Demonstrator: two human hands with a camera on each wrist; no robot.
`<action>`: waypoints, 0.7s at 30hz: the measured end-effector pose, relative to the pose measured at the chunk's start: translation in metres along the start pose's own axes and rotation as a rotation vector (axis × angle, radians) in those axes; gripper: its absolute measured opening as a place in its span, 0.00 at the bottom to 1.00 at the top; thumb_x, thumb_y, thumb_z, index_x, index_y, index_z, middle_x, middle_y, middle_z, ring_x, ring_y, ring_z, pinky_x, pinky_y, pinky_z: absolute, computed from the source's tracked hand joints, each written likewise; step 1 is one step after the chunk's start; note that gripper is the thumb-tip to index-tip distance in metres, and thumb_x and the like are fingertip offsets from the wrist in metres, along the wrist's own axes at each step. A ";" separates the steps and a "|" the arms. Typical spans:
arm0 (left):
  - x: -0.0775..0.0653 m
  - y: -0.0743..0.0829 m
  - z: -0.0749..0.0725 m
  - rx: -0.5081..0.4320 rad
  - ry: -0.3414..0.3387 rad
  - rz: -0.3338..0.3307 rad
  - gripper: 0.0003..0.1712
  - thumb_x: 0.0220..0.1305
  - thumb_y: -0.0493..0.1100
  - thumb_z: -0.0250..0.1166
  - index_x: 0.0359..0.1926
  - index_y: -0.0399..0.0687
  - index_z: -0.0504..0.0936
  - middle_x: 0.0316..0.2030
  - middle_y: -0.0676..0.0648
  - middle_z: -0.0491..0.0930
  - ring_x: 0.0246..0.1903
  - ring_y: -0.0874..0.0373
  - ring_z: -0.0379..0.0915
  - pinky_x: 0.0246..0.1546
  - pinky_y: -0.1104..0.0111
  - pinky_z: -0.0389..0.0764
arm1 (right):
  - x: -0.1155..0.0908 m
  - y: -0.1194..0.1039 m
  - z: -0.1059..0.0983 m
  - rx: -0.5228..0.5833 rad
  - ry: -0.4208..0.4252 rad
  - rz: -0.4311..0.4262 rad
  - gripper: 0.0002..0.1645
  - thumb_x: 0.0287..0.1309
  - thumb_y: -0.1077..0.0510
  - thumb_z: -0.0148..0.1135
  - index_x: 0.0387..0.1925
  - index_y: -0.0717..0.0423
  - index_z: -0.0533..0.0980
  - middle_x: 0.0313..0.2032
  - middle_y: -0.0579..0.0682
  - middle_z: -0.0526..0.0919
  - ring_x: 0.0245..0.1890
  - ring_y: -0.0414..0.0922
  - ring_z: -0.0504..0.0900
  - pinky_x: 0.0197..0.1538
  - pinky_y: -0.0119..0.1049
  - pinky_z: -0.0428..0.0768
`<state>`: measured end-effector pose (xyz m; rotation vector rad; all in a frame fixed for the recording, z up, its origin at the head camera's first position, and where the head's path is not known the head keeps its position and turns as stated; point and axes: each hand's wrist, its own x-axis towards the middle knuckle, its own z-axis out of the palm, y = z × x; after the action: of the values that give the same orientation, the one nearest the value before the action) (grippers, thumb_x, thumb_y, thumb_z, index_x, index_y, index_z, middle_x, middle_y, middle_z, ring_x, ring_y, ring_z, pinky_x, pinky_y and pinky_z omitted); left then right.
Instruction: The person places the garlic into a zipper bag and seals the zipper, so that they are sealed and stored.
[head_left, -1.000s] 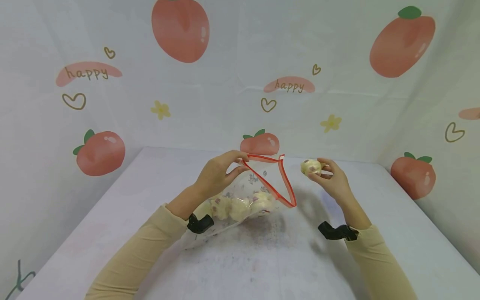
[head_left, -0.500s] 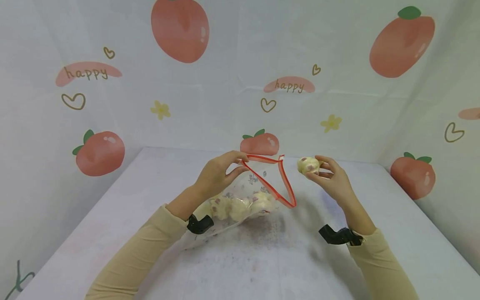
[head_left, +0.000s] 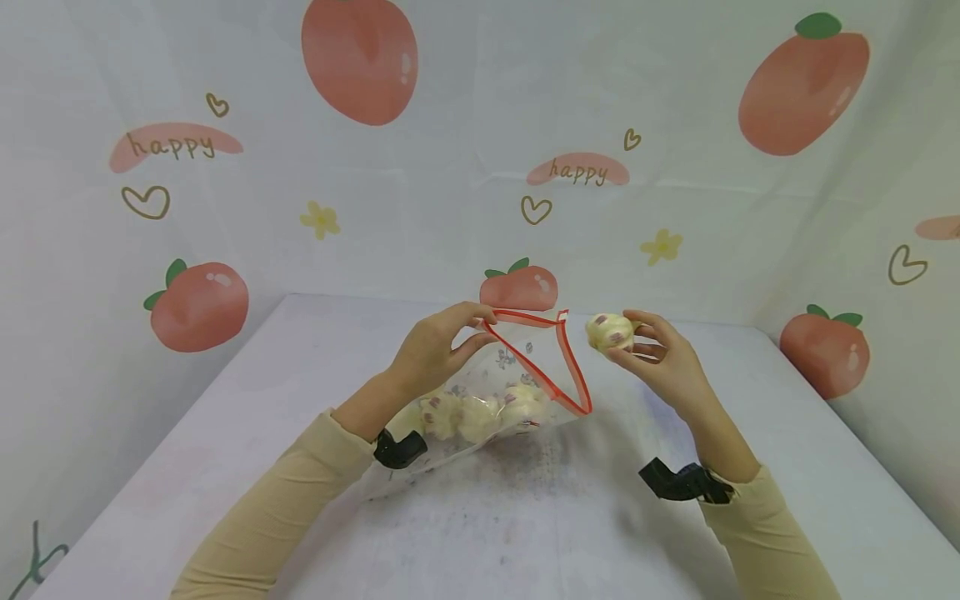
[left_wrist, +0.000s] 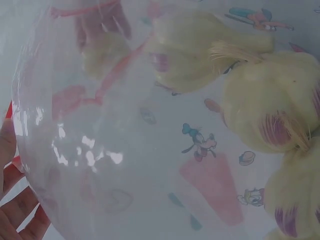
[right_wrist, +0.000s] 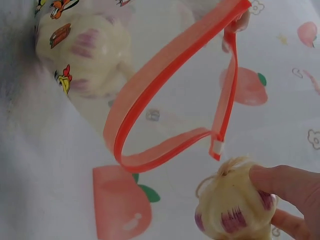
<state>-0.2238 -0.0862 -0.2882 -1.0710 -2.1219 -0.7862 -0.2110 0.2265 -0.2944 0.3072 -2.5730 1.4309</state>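
The garlic bulb (head_left: 609, 331), pinched in the right hand (head_left: 660, 360), is now carried leftward, closer to the red-rimmed mouth of the zip bag (head_left: 558, 367) at frame centre. The bag's rim remains pinched open by the left hand (head_left: 435, 350), with more garlic bulbs (head_left: 480, 412) inside, so insertion appears near.

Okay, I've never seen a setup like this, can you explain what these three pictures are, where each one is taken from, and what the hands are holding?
There is no machine here: a person works with two bare hands and wears three cameras. The wide picture comes from a head camera looking down at a white table. The other two come from small cameras strapped to each wrist. The left hand pinches the red-edged rim of a clear zip bag, holding its mouth open. Several garlic bulbs already lie inside, seen close up through the plastic in the left wrist view. The right hand holds one more garlic bulb beside the bag's mouth.
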 end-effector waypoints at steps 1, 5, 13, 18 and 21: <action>0.000 0.000 0.000 0.000 0.001 -0.001 0.14 0.56 0.35 0.66 0.44 0.41 0.76 0.39 0.46 0.82 0.38 0.52 0.82 0.26 0.69 0.73 | -0.001 -0.001 0.000 0.000 -0.002 -0.002 0.37 0.56 0.56 0.65 0.65 0.56 0.61 0.56 0.63 0.71 0.37 0.18 0.74 0.40 0.17 0.75; 0.000 0.000 0.000 0.002 0.001 -0.001 0.14 0.56 0.36 0.66 0.44 0.40 0.76 0.39 0.45 0.82 0.38 0.52 0.83 0.27 0.68 0.75 | -0.003 -0.005 0.000 -0.014 -0.009 -0.008 0.37 0.56 0.56 0.65 0.65 0.55 0.61 0.56 0.62 0.71 0.37 0.19 0.73 0.41 0.16 0.75; 0.001 0.001 0.000 0.009 -0.001 -0.004 0.14 0.57 0.37 0.66 0.45 0.41 0.76 0.40 0.47 0.82 0.38 0.53 0.82 0.26 0.70 0.72 | -0.009 -0.013 0.000 -0.010 -0.006 -0.032 0.37 0.55 0.58 0.65 0.65 0.56 0.62 0.56 0.63 0.71 0.37 0.18 0.74 0.41 0.15 0.75; 0.001 0.001 0.000 0.011 0.002 0.003 0.14 0.56 0.37 0.66 0.45 0.41 0.76 0.40 0.46 0.82 0.38 0.53 0.82 0.26 0.70 0.72 | -0.012 -0.017 -0.001 -0.020 -0.011 -0.044 0.37 0.55 0.58 0.65 0.65 0.55 0.62 0.56 0.62 0.71 0.38 0.19 0.74 0.42 0.16 0.75; 0.001 0.001 0.001 0.009 0.004 0.006 0.14 0.57 0.37 0.66 0.44 0.41 0.76 0.40 0.47 0.82 0.38 0.53 0.83 0.27 0.69 0.75 | -0.014 -0.020 0.000 -0.027 -0.018 -0.047 0.37 0.55 0.57 0.65 0.64 0.55 0.62 0.56 0.62 0.71 0.39 0.19 0.74 0.42 0.16 0.75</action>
<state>-0.2236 -0.0850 -0.2881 -1.0699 -2.1163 -0.7742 -0.1922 0.2180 -0.2818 0.3757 -2.5792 1.3827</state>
